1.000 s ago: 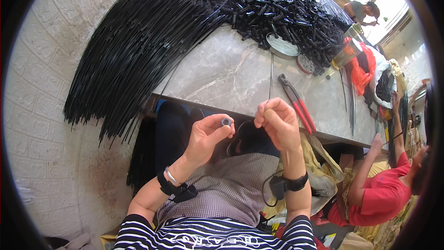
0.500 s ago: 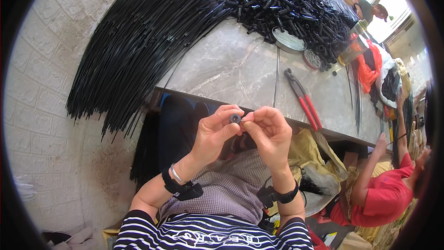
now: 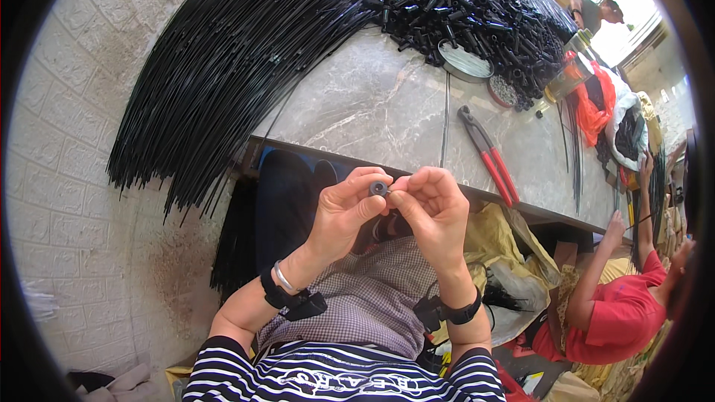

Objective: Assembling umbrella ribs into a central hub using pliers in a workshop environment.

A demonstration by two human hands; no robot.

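Note:
Between the thumb and fingers of my left hand (image 3: pixel 342 207) is a small black cylindrical piece (image 3: pixel 378 188), its round end with a hole turned up toward me. My right hand (image 3: pixel 432 212) meets it from the right, thumb and forefinger pinched together against the side of the piece. Whatever sits in that pinch is tiny and mostly covered by the fingertips. Both hands are held above my lap, just in front of the table edge.
On the grey table (image 3: pixel 357 104) lie red-handled pliers (image 3: pixel 494 163), a heap of short black tubes (image 3: pixel 462 11), a round tin (image 3: pixel 467 63) and a small dish (image 3: pixel 503 92). Long black rods (image 3: pixel 238 82) overhang at left. A red-shirted person (image 3: pixel 622 313) works at right.
My right hand has shifted very slightly up and left against the piece. The left hand keeps its hold. A person at the far back has moved their head a little.

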